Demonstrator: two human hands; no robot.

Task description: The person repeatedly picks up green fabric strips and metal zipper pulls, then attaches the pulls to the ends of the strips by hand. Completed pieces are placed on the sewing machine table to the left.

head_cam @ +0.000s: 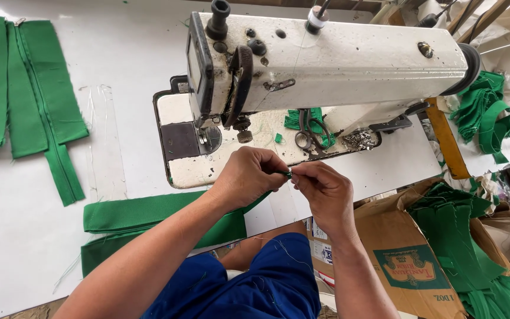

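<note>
Between both grips: small metal zipper slider (pixel 289 173), pinched by left hand (pixel 248 176) and right hand (pixel 323 190), fingertips closed tight on it. Just beyond: white sewing machine (pixel 326 65), scissors (pixel 308 137) on its bed. Below left grip: folded green fabric (pixel 143 215) on white surface (pixel 25 224).

arms bare to the elbow — no sleeves | blue shorts (pixel 267 283) — loose green threads

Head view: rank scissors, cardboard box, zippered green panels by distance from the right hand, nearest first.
From the right hand:
1. Scissors, just above it on the sewing machine bed.
2. Cardboard box, lower right, below the table edge.
3. Zippered green panels, far left on the table.
</note>
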